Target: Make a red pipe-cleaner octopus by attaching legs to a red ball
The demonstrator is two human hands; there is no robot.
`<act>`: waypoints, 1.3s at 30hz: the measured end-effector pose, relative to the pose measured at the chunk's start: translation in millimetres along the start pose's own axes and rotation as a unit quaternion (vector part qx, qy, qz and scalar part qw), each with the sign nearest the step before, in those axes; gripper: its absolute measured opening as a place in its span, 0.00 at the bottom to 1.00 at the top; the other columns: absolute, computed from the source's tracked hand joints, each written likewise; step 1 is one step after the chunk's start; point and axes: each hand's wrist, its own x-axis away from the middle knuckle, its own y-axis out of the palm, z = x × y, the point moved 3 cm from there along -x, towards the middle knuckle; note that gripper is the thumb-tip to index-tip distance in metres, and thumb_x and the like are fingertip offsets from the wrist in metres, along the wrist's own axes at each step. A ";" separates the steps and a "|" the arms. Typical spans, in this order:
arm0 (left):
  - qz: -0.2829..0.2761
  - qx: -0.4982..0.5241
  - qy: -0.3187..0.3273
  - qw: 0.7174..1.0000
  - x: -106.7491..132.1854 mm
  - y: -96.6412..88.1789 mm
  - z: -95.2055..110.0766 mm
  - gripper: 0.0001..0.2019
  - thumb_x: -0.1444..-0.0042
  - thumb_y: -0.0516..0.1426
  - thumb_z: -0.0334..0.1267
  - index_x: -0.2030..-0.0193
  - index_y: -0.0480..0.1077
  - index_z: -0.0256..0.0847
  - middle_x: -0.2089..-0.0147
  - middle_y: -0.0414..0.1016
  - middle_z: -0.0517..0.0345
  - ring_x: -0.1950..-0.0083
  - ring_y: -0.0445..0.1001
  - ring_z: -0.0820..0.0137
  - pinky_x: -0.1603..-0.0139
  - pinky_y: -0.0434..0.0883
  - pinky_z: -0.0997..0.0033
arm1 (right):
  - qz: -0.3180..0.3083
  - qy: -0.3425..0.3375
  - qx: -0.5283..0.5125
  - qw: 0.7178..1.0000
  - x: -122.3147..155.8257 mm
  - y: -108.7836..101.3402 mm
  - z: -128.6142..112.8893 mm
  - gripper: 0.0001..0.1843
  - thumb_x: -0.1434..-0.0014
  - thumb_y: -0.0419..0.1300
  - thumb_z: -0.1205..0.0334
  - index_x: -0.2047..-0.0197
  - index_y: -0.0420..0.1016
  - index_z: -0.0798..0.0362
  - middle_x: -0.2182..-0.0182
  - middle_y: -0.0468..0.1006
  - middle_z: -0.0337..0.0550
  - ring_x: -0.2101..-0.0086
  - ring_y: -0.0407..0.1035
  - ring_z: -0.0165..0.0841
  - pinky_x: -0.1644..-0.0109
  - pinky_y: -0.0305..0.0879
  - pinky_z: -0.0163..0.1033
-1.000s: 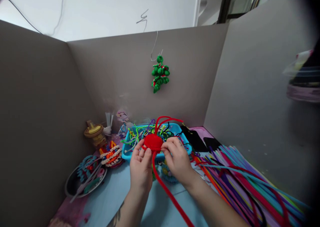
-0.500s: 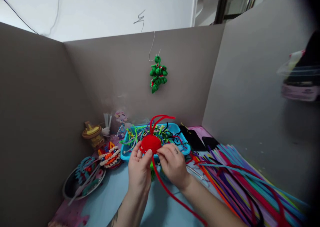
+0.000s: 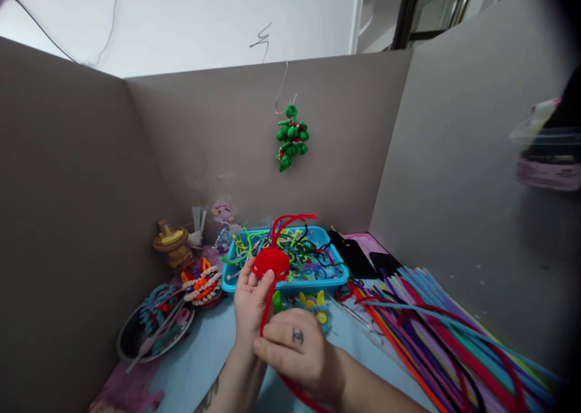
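Observation:
A round red piece of coiled pipe cleaner [image 3: 272, 261] is pinched between the thumb and fingers of my left hand [image 3: 252, 298]. Two loose red ends stand up from its top. From its underside a long red pipe cleaner tail [image 3: 269, 307] runs down into my right hand [image 3: 297, 349], whose fingers are closed round it near my left wrist. The tail comes out below that hand toward the lower edge of the view.
Behind my hands stands a blue tray [image 3: 284, 287] of pipe cleaner scraps. Long coloured pipe cleaners [image 3: 436, 322] lie at right, with scissors [image 3: 358, 316] beside them. A metal bowl [image 3: 129, 346] sits at left. A green pipe cleaner ornament [image 3: 292, 138] hangs on the grey partition.
My right hand has left the edge of the red coil and moved down, now gripping the tail close to my left wrist. My left hand keeps hold of the coil.

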 end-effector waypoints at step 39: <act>-0.028 0.009 0.058 0.998 20.2 14.3 1.7 0.29 0.61 0.68 0.33 0.52 0.62 0.44 0.55 0.77 0.54 0.56 0.77 0.69 0.52 0.71 0.70 | 0.297 0.483 -0.233 0.790 24.2 16.5 52.5 0.08 0.52 0.66 0.59 0.67 0.79 0.53 0.61 0.70 0.45 0.61 0.69 0.35 0.59 0.69 0.39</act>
